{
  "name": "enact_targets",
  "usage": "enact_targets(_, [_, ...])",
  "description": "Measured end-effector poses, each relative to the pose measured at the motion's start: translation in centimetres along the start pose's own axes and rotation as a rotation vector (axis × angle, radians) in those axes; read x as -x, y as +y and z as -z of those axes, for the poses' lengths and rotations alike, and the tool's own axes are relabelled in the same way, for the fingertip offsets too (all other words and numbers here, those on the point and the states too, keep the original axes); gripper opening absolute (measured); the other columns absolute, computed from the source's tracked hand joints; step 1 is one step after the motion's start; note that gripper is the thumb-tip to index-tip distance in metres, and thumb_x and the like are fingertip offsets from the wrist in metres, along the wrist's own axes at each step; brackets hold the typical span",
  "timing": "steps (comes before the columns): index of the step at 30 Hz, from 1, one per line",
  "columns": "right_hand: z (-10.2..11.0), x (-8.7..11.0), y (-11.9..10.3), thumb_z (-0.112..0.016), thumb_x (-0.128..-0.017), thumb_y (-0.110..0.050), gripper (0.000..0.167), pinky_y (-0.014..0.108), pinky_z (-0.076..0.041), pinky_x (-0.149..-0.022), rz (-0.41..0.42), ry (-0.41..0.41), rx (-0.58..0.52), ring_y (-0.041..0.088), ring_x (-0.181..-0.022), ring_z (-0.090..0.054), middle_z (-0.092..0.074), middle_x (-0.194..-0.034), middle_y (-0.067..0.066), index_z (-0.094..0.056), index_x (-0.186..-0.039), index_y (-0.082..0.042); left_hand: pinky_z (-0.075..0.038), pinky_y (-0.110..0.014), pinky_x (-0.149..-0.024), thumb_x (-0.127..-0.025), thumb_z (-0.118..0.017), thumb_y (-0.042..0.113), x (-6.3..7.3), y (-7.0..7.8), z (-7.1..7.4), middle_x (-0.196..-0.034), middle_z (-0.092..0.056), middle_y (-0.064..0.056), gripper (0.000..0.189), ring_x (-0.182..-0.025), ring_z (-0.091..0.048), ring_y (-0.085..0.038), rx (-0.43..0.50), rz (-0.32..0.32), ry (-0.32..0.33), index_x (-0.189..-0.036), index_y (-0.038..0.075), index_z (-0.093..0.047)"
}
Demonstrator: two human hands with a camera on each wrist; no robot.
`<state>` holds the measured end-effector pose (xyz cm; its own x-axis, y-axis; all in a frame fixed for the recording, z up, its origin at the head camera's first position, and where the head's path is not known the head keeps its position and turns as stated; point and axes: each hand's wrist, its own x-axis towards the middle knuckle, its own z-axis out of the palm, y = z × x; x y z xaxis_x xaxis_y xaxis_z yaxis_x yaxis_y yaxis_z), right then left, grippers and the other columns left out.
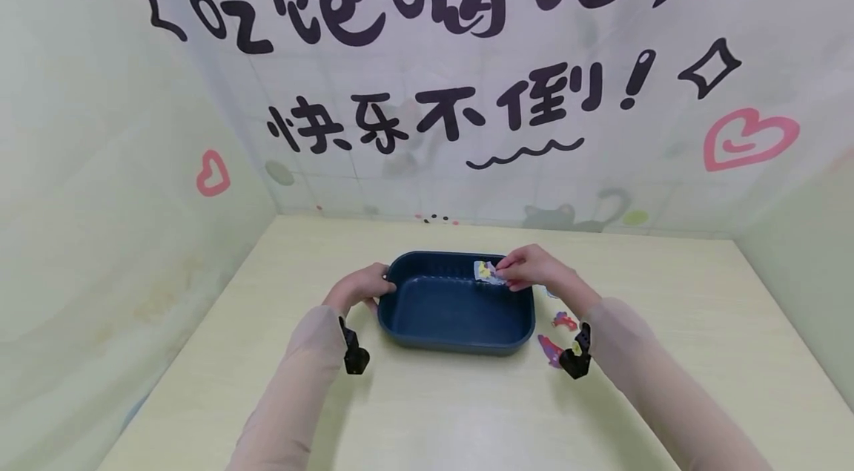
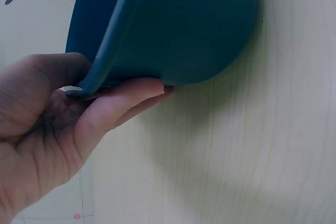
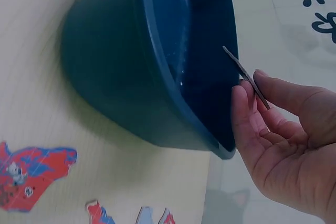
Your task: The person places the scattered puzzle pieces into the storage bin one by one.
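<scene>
A dark blue plastic basin (image 1: 454, 311) with rounded corners sits on the table. My left hand (image 1: 360, 285) grips its left rim, with the thumb over the inside and fingers against the outer wall (image 2: 189, 30) in the left wrist view. Above the basin's far right corner, my right hand (image 1: 534, 268) pinches a thin flat printed piece (image 1: 485, 271), pale with yellow markings. The right wrist view shows that piece (image 3: 244, 74) edge-on between thumb and fingertips, over the basin's opening.
Right of the basin, several flat cut-out pieces lie on the pale wooden table (image 1: 440, 412), among them a small red one (image 1: 564, 320) and a larger red and purple one (image 1: 550, 351). A printed cloth wall (image 1: 414, 189) rises behind the table's far edge.
</scene>
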<state>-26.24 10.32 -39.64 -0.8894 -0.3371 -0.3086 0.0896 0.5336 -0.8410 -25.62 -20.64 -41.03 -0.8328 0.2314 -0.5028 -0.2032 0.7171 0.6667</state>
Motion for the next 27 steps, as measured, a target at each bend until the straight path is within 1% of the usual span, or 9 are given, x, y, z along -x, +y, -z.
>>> enact_targets(3, [-0.5, -0.5, -0.2, -0.060, -0.087, -0.011, 0.026, 0.031, -0.057, -0.070, 0.004, -0.018, -0.023, 0.011, -0.065, -0.059, -0.064, -0.078, 0.004, -0.059, -0.105, 0.008, -0.054, -0.029, -0.053, -0.091, -0.042, 0.006, 0.0, -0.1, -0.1, -0.117, -0.050, -0.022, 0.039, -0.071, -0.060, -0.016, 0.006, -0.008, 0.002, -0.128, -0.007, -0.039])
enact_targets(6, [-1.1, -1.0, -0.3, -0.061, -0.086, -0.009, 0.026, 0.028, -0.057, -0.065, 0.011, -0.034, -0.037, 0.009, -0.061, -0.057, -0.062, -0.073, 0.002, -0.058, -0.104, 0.009, -0.054, -0.029, -0.053, -0.091, -0.042, 0.007, 0.0, -0.1, -0.1, -0.117, -0.050, -0.023, 0.039, -0.069, -0.061, -0.017, 0.010, -0.009, 0.005, -0.127, -0.007, -0.040])
enact_targets(10, [-2.0, -1.6, -0.5, -0.062, -0.085, -0.008, 0.026, 0.027, -0.056, -0.062, 0.015, -0.038, -0.041, 0.009, -0.059, -0.056, -0.062, -0.071, 0.002, -0.059, -0.104, 0.009, -0.055, -0.030, -0.055, -0.091, -0.042, 0.007, 0.0, -0.2, 0.0, -0.121, -0.049, -0.022, 0.040, -0.074, -0.061, -0.018, 0.010, -0.001, 0.006, -0.129, -0.006, -0.039])
enact_targets(12, [-2.4, -1.9, -0.7, -0.062, -0.085, -0.008, 0.026, 0.027, -0.056, -0.062, 0.011, -0.034, -0.039, 0.010, -0.060, -0.057, -0.062, -0.072, 0.003, -0.060, -0.104, 0.009, -0.055, -0.031, -0.055, -0.092, -0.042, 0.008, 0.0, -0.2, 0.0, -0.122, -0.048, -0.022, 0.041, -0.077, -0.062, -0.018, 0.010, 0.003, 0.005, -0.130, -0.006, -0.038])
enact_targets(15, [-3.0, -2.3, -0.9, -0.062, -0.085, -0.009, 0.025, 0.028, -0.057, -0.063, -0.001, -0.027, -0.031, 0.009, -0.059, -0.056, -0.062, -0.073, 0.004, -0.061, -0.104, 0.008, -0.055, -0.030, -0.055, -0.091, -0.042, 0.007, -0.1, -0.3, 0.0, -0.119, -0.049, -0.021, 0.039, -0.080, -0.062, -0.019, 0.013, 0.004, 0.006, -0.128, -0.005, -0.040])
enact_targets(20, [-3.9, -2.6, -1.2, -0.060, -0.086, -0.009, 0.023, 0.028, -0.056, -0.063, -0.009, -0.034, 0.002, 0.011, -0.060, -0.056, -0.062, -0.077, 0.007, -0.062, -0.104, 0.006, -0.055, -0.030, -0.054, -0.090, -0.043, 0.006, -0.2, -0.4, -0.1, -0.113, -0.053, -0.022, 0.035, -0.078, -0.063, -0.020, 0.012, -0.012, 0.006, -0.123, -0.007, -0.043])
enact_targets(27, [-4.6, -3.1, -2.0, -0.059, -0.087, -0.007, 0.024, 0.027, -0.056, -0.062, -0.013, -0.054, 0.014, 0.010, -0.060, -0.056, -0.060, -0.075, 0.005, -0.060, -0.106, 0.007, -0.055, -0.030, -0.054, -0.091, -0.042, 0.006, -0.1, -0.2, 0.1, -0.118, -0.051, -0.023, 0.037, -0.082, -0.063, -0.021, 0.014, -0.002, 0.001, -0.126, -0.007, -0.041])
